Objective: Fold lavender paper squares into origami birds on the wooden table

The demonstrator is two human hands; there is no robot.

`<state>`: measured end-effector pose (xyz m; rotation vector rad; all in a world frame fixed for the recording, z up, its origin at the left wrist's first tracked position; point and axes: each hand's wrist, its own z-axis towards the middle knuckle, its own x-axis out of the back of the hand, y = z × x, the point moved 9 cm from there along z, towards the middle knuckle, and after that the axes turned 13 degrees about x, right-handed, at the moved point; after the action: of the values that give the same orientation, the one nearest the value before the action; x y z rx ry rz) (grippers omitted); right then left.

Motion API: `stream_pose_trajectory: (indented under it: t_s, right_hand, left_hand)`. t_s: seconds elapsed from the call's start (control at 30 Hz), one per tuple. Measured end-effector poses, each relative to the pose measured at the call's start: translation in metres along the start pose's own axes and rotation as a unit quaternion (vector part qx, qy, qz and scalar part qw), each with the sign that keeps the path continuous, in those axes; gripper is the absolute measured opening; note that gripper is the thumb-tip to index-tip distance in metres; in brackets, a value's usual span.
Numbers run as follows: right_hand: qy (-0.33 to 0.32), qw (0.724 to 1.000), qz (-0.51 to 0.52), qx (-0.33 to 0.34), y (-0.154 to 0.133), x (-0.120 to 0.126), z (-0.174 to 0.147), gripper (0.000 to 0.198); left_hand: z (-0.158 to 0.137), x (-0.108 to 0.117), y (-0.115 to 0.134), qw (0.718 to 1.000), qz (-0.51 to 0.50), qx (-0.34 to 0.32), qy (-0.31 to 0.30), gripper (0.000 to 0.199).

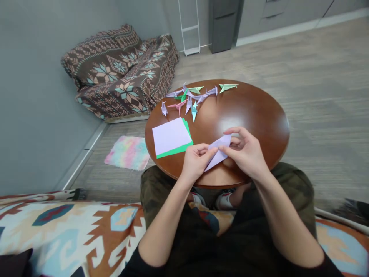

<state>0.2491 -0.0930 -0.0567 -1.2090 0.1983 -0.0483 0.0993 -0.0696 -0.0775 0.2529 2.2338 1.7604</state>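
A folded sheet of lilac origami paper (pixel 216 161) is held just above the near part of the round brown table (pixel 256 104). My left hand (pixel 198 159) pinches its left edge between thumb and fingers. On the other side, my right hand (pixel 244 151) grips the paper, its thumb on the front face and its index finger at the upper corner. The thumbs of both hands nearly meet at the middle of the paper. Some of the right hand's fingers are hidden behind the sheet.
Left of my hands lies a stack of square paper (pixel 171 135), lilac on top of green. Several folded paper cranes (pixel 188 100) in lilac, green, pink and blue cluster at the table's far left, and a pale green crane (pixel 227 87) sits at the far edge.
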Motion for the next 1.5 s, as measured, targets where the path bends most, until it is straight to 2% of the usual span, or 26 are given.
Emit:
stream_pose_trajectory:
  t_s: [0.13, 0.3, 0.43, 0.5, 0.57, 0.7, 0.83, 0.93, 1.0, 1.07, 1.2, 1.3, 1.37, 1.5]
  right_hand:
    - [0.008, 1.0, 0.019, -0.015, 0.001, 0.005, 0.004, 0.055]
    - [0.046, 0.999, 0.007, -0.014, 0.003, 0.009, 0.005, 0.042]
    - [0.03, 0.999, 0.011, -0.025, 0.007, 0.003, 0.003, 0.05]
    - [0.03, 0.999, -0.002, -0.013, 0.006, 0.004, 0.004, 0.05]
    - [0.058, 0.998, -0.022, 0.015, 0.001, 0.013, 0.005, 0.045]
    - [0.12, 0.991, -0.025, 0.044, -0.002, 0.034, 0.005, 0.041]
    - [0.124, 0.992, 0.008, 0.002, 0.01, 0.037, 0.0, 0.035]
    - [0.155, 0.988, 0.017, -0.002, 0.017, 0.032, -0.007, 0.031]
    - [0.169, 0.985, 0.019, -0.001, 0.021, 0.027, -0.012, 0.032]
    - [0.155, 0.988, 0.022, -0.007, 0.022, 0.018, -0.015, 0.032]
    - [0.073, 0.997, 0.02, -0.034, 0.02, 0.004, -0.016, 0.029]
    - [0.005, 0.999, 0.01, -0.053, 0.018, -0.004, -0.015, 0.022]
    - [-0.034, 0.998, 0.002, -0.059, 0.017, -0.009, -0.015, 0.018]
    - [-0.067, 0.996, -0.012, -0.059, 0.017, -0.012, -0.014, 0.018]
  left_hand:
    - [-0.002, -0.006, 0.001, 1.0, 0.01, 0.008, -0.026, 0.034]
    - [-0.001, -0.007, -0.001, 0.999, 0.011, 0.016, -0.028, 0.035]
    - [0.0, -0.005, 0.0, 1.0, 0.013, 0.012, -0.02, 0.037]
    - [0.001, -0.006, -0.001, 1.0, 0.01, 0.013, -0.024, 0.036]
    - [0.003, -0.005, -0.002, 1.0, 0.001, 0.013, -0.028, 0.034]
    - [0.006, 0.004, -0.005, 0.999, -0.053, 0.004, 0.004, 0.031]
    - [0.004, 0.019, -0.007, 0.984, -0.171, -0.004, 0.049, 0.042]
    - [0.003, 0.018, -0.007, 0.976, -0.217, -0.008, 0.02, 0.054]
    - [0.004, 0.015, -0.009, 0.981, -0.192, -0.004, 0.01, 0.049]
    - [0.006, 0.017, -0.012, 0.986, -0.161, -0.013, 0.031, 0.037]
    - [0.008, 0.017, -0.01, 0.988, -0.144, -0.04, 0.04, 0.024]
    - [0.005, 0.012, -0.004, 0.993, -0.114, -0.034, 0.024, 0.024]
    - [0.002, 0.008, 0.001, 0.998, -0.058, -0.03, 0.012, 0.025]
    - [0.001, 0.006, 0.002, 0.999, -0.036, -0.023, 0.009, 0.027]
